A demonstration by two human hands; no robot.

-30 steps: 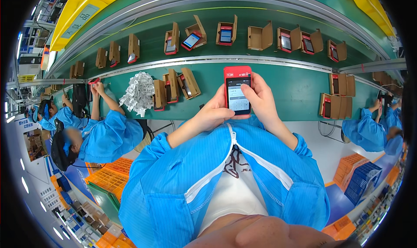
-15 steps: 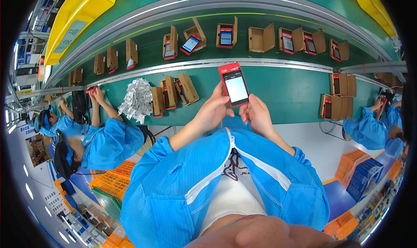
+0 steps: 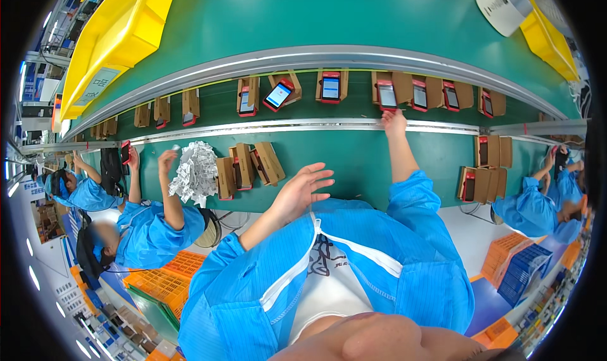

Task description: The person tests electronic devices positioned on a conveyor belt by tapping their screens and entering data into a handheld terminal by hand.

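My right hand [image 3: 395,122] reaches across the metal rail, fingers closed at the near end of a red handheld terminal [image 3: 387,94]. That terminal has a lit screen and lies in an open cardboard box [image 3: 401,85] on the line beyond the rail. My left hand [image 3: 303,189] is empty, fingers apart, above the green bench in front of my body. To the left of it, several cardboard boxes [image 3: 269,164] with red devices stand near a heap of white paper slips [image 3: 195,171].
Further boxed terminals [image 3: 331,86] line the channel between the near metal rail [image 3: 303,126] and the far one. A yellow bin [image 3: 136,35] sits at the far left. Co-workers in blue [image 3: 152,212] sit on both sides. Two more boxes [image 3: 485,183] stand at the right.
The terminal held in both hands over the bench is now in the formerly vacant open box beyond the rail. My right arm has stretched forward; my left hand has let go and opened.
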